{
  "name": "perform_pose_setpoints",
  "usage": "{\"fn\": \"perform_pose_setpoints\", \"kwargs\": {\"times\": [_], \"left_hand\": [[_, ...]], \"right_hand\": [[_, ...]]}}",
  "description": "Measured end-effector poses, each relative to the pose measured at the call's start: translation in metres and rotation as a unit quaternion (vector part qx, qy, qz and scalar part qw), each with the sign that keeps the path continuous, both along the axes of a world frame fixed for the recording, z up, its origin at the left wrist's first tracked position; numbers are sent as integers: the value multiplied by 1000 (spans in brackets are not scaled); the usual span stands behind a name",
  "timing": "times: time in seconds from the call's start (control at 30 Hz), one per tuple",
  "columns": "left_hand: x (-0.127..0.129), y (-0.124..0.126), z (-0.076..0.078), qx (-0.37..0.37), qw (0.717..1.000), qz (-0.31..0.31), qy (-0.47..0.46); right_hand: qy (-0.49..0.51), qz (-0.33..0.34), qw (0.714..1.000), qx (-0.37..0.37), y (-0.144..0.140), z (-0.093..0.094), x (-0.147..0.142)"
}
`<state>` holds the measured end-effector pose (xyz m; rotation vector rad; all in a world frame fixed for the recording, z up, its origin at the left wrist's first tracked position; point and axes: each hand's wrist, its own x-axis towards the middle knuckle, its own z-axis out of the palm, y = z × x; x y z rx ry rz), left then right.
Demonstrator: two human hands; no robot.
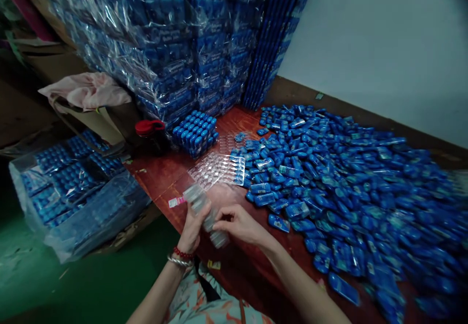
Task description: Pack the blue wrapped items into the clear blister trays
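Note:
My left hand [193, 224], with a red bead bracelet and a silver bangle at its wrist, is closed around a stack of clear ridged plastic trays [197, 197]. The stack is tilted over the table's front edge. Against its right side, the thumb and fingers of my right hand [237, 221] pinch the clear plastic. Just beyond my hands another clear molded tray [215, 168] lies flat, its right end near loose blue bottles [292, 168]. How many trays are in the held stack is hard to make out.
Wrapped packs of blue bottles [164, 36] are piled high behind the red-brown table [153, 173]. A block of upright blue bottles [195, 131] stands beside a red-lidded container [149, 128]. At left are a bag with pink cloth [87, 92] and a plastic-wrapped bundle [73, 217].

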<state>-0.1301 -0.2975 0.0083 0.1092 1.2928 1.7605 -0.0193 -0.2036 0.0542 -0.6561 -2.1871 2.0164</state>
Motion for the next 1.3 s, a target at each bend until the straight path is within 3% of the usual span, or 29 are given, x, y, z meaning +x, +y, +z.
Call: {"fn": "perform_pose_setpoints", "kwargs": {"times": [0.13,0.23,0.27,0.33,0.37,0.47,0.53,0.57,0.6,0.67,0.77,0.87,0.97,1.07,1.2,1.3], "left_hand": [[-1,-6,5,-9,998,-38,-45],[-3,-11,3,-15,997,-42,-68],[-4,-12,2,-21,997,-35,-73],[-7,-16,1,-31,997,-11,-76],[-9,-18,2,-34,997,3,-72],[-13,-24,6,-43,998,40,-35],[-13,-27,9,-51,997,51,0],[-12,-27,11,-53,997,52,14],[-10,-27,12,-52,997,50,24],[-5,-24,13,-42,998,37,34],[4,-20,12,-22,999,15,45],[9,-22,12,-28,998,9,59],[11,-29,14,-43,997,5,67],[11,-36,16,-40,998,-18,53],[10,-36,14,-28,998,-53,0],[3,-36,14,-33,997,-64,-26]], "right_hand": [[-10,8,996,-93,5,-10,-2],[-7,22,997,-68,8,-3,-1],[-5,20,1000,-18,10,2,1],[4,2,987,163,13,13,5],[2,-10,961,278,15,17,8],[-46,-11,828,559,19,17,11],[-89,11,767,635,19,8,9],[-102,17,757,645,17,2,8],[-109,12,761,640,14,-3,6],[-93,-18,810,579,4,-8,3],[-10,-16,925,379,-13,-3,3],[37,-9,981,191,-25,5,4],[50,-21,998,20,-27,3,5],[48,-15,992,-116,-25,-6,6],[30,-25,980,-193,-22,-13,7],[20,-46,986,-161,-13,-5,10]]}}
